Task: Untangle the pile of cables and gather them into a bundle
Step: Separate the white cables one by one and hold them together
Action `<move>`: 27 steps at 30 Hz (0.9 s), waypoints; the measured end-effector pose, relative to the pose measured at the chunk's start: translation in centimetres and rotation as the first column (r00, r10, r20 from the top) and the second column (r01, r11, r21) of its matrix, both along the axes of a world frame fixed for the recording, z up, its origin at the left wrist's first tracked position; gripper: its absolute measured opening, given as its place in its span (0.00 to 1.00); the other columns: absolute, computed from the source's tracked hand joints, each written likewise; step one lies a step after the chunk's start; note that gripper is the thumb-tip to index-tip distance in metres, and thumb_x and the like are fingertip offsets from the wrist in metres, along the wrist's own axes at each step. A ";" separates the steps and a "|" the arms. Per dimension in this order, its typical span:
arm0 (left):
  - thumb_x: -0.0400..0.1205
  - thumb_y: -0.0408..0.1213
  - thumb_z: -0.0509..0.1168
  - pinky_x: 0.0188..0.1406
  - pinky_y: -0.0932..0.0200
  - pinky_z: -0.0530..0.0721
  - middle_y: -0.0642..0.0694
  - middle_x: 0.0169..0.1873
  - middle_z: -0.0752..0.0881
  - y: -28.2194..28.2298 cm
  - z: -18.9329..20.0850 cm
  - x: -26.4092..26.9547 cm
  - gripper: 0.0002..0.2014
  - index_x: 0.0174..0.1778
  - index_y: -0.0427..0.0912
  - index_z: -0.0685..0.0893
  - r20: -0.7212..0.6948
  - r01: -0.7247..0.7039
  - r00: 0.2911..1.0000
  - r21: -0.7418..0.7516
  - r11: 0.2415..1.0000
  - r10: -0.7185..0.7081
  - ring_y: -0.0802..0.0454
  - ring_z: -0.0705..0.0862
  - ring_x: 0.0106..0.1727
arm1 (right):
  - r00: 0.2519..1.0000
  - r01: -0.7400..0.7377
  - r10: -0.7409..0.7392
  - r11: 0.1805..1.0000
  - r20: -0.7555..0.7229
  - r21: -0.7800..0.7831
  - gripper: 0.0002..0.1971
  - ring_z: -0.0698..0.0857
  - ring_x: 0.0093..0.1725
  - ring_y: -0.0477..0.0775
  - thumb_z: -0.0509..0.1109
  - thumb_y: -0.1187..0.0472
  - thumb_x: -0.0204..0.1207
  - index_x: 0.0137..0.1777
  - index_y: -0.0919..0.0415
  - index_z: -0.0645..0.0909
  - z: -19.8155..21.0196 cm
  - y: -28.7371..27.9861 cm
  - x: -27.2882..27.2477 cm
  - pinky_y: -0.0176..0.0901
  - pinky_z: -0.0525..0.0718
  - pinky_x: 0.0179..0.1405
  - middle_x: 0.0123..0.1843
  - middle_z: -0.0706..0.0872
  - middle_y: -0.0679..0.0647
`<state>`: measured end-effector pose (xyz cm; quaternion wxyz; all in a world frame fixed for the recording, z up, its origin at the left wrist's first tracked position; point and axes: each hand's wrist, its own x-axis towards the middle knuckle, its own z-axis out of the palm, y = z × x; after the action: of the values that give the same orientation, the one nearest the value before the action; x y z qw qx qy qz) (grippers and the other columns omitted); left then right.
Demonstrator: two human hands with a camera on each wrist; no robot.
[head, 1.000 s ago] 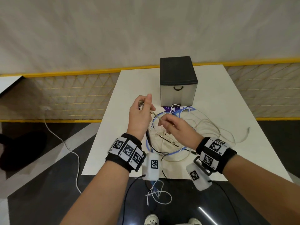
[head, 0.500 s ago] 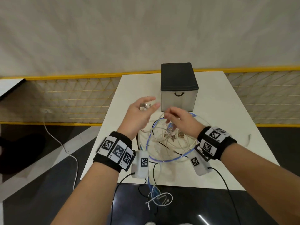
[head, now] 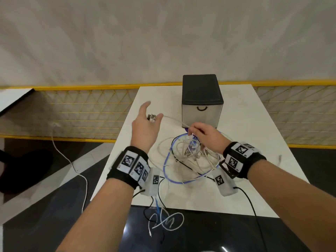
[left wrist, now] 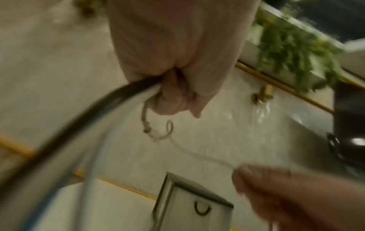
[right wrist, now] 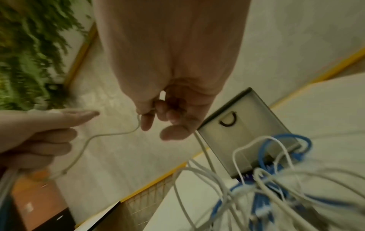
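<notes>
A tangle of white, black and blue cables [head: 190, 159] lies on the white table [head: 245, 135], part of it lifted under my right hand. My left hand [head: 151, 115] is raised left of the pile and grips a bunch of cable ends with their plugs [head: 151, 117]; in the left wrist view its fingers [left wrist: 169, 100] curl round several cords. One thin white cable [head: 175, 121] stretches from it to my right hand [head: 190, 130], which pinches that cable [right wrist: 118, 134] between thumb and fingers [right wrist: 146, 121] above the pile [right wrist: 276, 187].
A small drawer box [head: 201, 100] with a black top stands just behind the pile. Loose cable ends [head: 167, 222] hang off the table's near edge over the dark floor. A yellow mesh fence [head: 87, 113] runs behind the table; a white cord [head: 72, 164] trails on the floor at left.
My right hand has come up off the pile, lifting strands with it. The left hand has drawn away to the left, so one white cable now spans between the hands.
</notes>
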<state>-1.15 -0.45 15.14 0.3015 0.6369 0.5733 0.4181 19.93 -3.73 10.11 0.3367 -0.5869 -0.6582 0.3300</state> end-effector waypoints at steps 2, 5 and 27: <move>0.84 0.46 0.69 0.38 0.77 0.77 0.53 0.36 0.83 -1.1 -0.6 0.8 0.30 0.81 0.63 0.66 -0.083 0.142 0.987 0.051 0.988 -0.138 0.61 0.81 0.34 | 0.998 -0.049 0.045 0.995 0.053 0.085 0.12 0.73 0.29 0.54 0.59 0.55 0.85 0.42 0.52 0.80 1.2 0.3 -0.3 0.45 0.78 0.27 0.36 0.78 0.69; 0.84 0.52 0.66 0.37 0.70 0.74 0.55 0.39 0.82 -1.8 -1.0 2.4 0.19 0.72 0.57 0.79 -0.158 0.322 0.932 -0.049 0.945 -0.326 0.58 0.80 0.41 | 0.986 -0.145 0.128 0.975 0.109 0.169 0.12 0.77 0.35 0.56 0.58 0.55 0.85 0.44 0.56 0.81 2.9 0.1 -1.1 0.50 0.77 0.38 0.37 0.81 0.62; 0.84 0.53 0.65 0.36 0.60 0.72 0.44 0.35 0.85 -1.5 -2.3 3.0 0.17 0.49 0.41 0.85 -0.270 0.326 0.906 -0.048 0.944 -0.326 0.46 0.81 0.39 | 0.985 -0.147 0.124 0.966 0.116 0.214 0.09 0.76 0.38 0.37 0.56 0.62 0.86 0.48 0.59 0.76 1.0 -0.4 -2.0 0.27 0.72 0.39 0.37 0.77 0.43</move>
<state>1.84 -1.92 12.85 0.2851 0.7751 0.4955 0.2689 17.98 -4.14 11.13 0.3429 -0.5153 -0.7458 0.2462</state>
